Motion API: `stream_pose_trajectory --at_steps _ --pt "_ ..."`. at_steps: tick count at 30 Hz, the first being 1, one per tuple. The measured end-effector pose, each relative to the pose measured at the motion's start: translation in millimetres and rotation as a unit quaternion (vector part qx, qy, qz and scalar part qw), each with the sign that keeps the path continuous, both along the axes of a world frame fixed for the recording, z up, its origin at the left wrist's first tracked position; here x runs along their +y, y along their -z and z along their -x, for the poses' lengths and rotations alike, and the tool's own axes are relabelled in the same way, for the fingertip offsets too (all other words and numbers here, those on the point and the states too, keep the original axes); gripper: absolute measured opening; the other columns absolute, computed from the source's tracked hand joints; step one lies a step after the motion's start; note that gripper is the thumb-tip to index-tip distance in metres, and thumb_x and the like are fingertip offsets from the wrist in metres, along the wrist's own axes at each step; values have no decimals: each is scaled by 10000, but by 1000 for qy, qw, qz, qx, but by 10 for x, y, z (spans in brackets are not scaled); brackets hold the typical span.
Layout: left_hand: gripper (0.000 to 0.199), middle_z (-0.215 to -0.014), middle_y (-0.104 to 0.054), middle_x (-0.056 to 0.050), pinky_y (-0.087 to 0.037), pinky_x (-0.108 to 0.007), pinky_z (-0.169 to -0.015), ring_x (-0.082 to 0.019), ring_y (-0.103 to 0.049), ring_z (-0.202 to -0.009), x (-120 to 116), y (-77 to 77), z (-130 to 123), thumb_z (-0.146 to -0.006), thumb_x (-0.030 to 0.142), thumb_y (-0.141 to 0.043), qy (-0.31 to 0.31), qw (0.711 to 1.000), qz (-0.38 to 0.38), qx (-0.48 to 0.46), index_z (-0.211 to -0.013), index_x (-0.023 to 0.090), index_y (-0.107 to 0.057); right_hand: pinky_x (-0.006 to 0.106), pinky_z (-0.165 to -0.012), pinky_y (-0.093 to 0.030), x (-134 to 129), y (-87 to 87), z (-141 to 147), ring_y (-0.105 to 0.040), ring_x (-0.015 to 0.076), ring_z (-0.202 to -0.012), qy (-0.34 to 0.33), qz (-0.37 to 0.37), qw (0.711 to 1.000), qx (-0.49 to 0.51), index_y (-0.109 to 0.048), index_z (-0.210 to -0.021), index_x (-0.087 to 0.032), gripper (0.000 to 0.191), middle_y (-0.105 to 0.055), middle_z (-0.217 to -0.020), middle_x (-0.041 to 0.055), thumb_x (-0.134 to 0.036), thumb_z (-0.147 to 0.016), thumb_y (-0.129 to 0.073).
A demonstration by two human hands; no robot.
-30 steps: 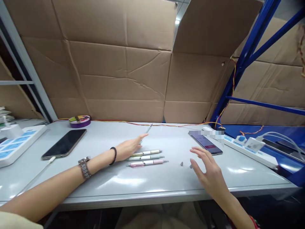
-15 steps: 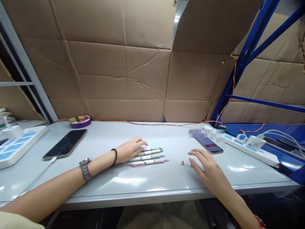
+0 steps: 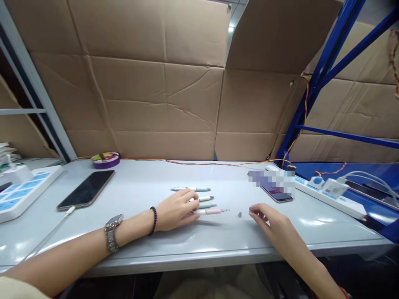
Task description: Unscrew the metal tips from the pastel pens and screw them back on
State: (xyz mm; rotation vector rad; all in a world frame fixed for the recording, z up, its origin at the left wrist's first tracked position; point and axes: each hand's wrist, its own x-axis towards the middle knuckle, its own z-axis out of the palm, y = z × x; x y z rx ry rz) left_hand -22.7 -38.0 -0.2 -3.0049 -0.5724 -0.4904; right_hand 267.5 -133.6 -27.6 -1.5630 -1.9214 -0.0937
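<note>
My left hand is closed round the pink pen, whose thin end points right and is raised slightly over its shadow. Behind it, partly hidden by my fingers, lie a green-and-white pen and a cream-and-white pen. Farther back rests a blue-and-white pen, apart from the others. My right hand pinches a tiny greyish piece, likely a cone-shaped pen tip, mostly hidden by the fingertips. Just left of it, a small grey cone-shaped tip sits on the table.
On the table a dark phone with a charging cable lies left, near a purple tape roll. Another phone lies right, beside a power strip. Another power strip is far left. Cardboard stands behind.
My left hand has moved nearer and closed on the pink pen, shifting it right. The blue-and-white pen now lies farther back. My right fingers have come together on the tiny grey piece.
</note>
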Motion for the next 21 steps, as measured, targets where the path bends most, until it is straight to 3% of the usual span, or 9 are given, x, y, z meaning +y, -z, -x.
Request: stream_pose_trajectory --at_steps 4,8,21 --pt "212 -703 -548 -24 -370 -267 -599 -171 -491 -621 -91 -17 -16 -922 312 -307 -10 997 68 -30 -801 193 -433 292 -661 -538 -121 -91 170 -633 182 -741 -56 -84 983 154 -602 -890 -226 88 -667 -845 32 -275 -851 -541" --pt "219 -663 -556 -21 -335 -259 -546 -172 -493 -576 -161 -2 -30 -916 328 -296 -7 998 67 -11 -799 192 -423 275 -702 -553 -202 -93 287 -638 187 -815 -117 -66 961 240 -622 -871 -223 60 -674 -852 32 -226 -835 -574" --pt "213 -650 -574 -12 -314 -258 -531 -165 -497 -545 -176 51 -38 -921 341 -316 9 997 60 45 -830 196 -442 295 -674 -533 -145 6 457 -634 172 -743 -177 -84 962 190 -618 -916 -236 131 -674 -815 22 -155 -840 -550"
